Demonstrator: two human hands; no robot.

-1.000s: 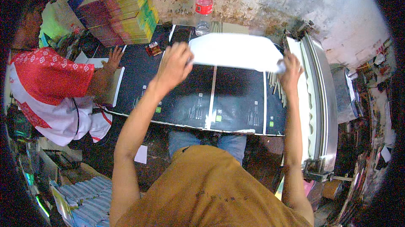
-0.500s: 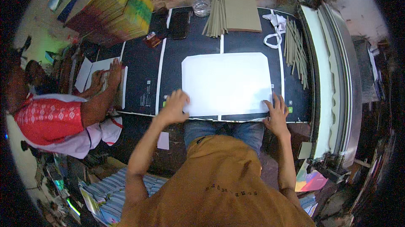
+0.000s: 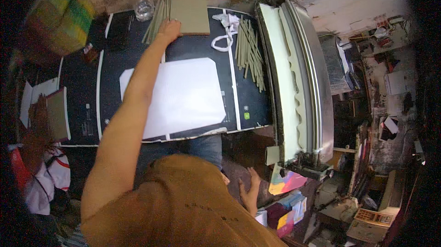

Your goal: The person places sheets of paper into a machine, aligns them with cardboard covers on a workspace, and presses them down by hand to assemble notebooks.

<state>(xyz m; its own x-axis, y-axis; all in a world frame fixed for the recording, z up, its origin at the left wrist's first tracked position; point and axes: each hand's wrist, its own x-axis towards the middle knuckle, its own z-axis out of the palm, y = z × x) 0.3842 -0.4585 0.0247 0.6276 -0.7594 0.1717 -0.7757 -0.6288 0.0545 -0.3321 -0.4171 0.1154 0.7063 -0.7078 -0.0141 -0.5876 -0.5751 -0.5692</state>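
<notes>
My left hand (image 3: 171, 30) reaches across the dark table to the far side. It touches the inner edge of a bundle of grey-brown cardboard strips (image 3: 158, 13), beside a stack of square cardboard sheets (image 3: 190, 15). Its fingers are too small and blurred to show whether they grip a strip. Under my left forearm lies a large white sheet (image 3: 183, 95) with cut corners, flat on the table and partly hidden by the arm. Down beside my right hip, below the table edge, my right hand (image 3: 249, 191) hangs with fingers apart, holding nothing, near some colourful printed booklets (image 3: 285, 215).
More loose strips (image 3: 250, 54) and a white cloth loop (image 3: 223, 42) lie on the right side of the table. A long metal-edged machine (image 3: 305, 81) borders it. A red-capped bottle (image 3: 143, 6) stands at the back. A co-worker's board (image 3: 57, 114) is at far left.
My left hand has left the white sheet's near left corner and stretched forward to the strips. My right hand has let go of the sheet's edge and dropped. The view has turned right.
</notes>
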